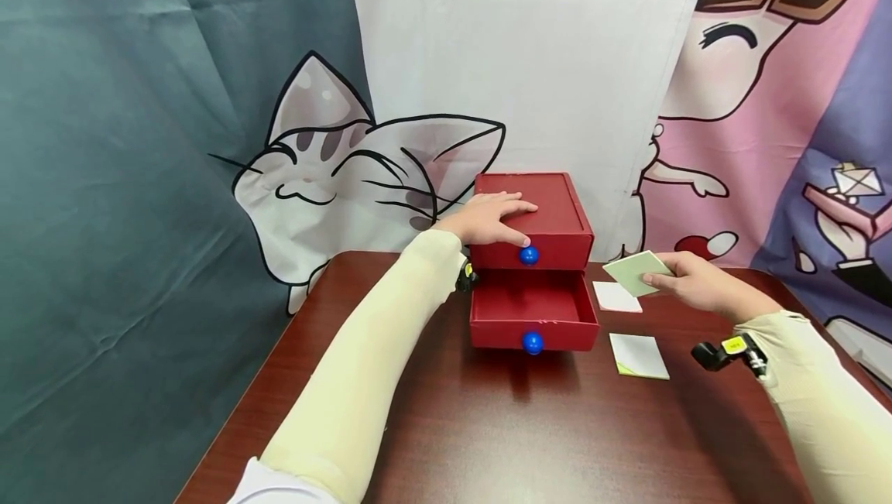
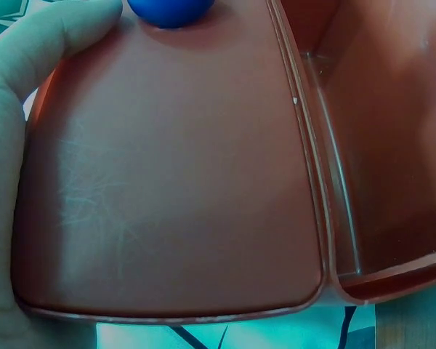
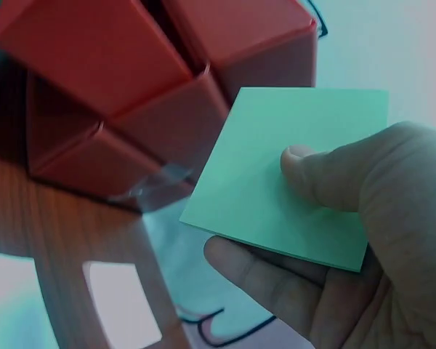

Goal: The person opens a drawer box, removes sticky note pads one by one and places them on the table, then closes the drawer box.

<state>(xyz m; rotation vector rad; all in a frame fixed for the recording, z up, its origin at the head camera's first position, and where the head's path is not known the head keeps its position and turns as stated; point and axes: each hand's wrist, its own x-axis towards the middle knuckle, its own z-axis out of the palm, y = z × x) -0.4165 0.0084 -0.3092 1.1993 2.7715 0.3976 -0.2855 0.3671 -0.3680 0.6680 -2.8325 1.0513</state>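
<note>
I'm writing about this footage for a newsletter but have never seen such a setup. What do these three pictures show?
No machine here: the left hand and right hand are a person's own. The wide picture comes from a head-worn camera; the close-ups come from the left-wrist camera and right-wrist camera. On the brown table stands a red drawer box, its lower drawer pulled out. Beside it lie a white square and, nearer, another pale square. The left hand rests on the box; the right holds a pale green square.
</note>
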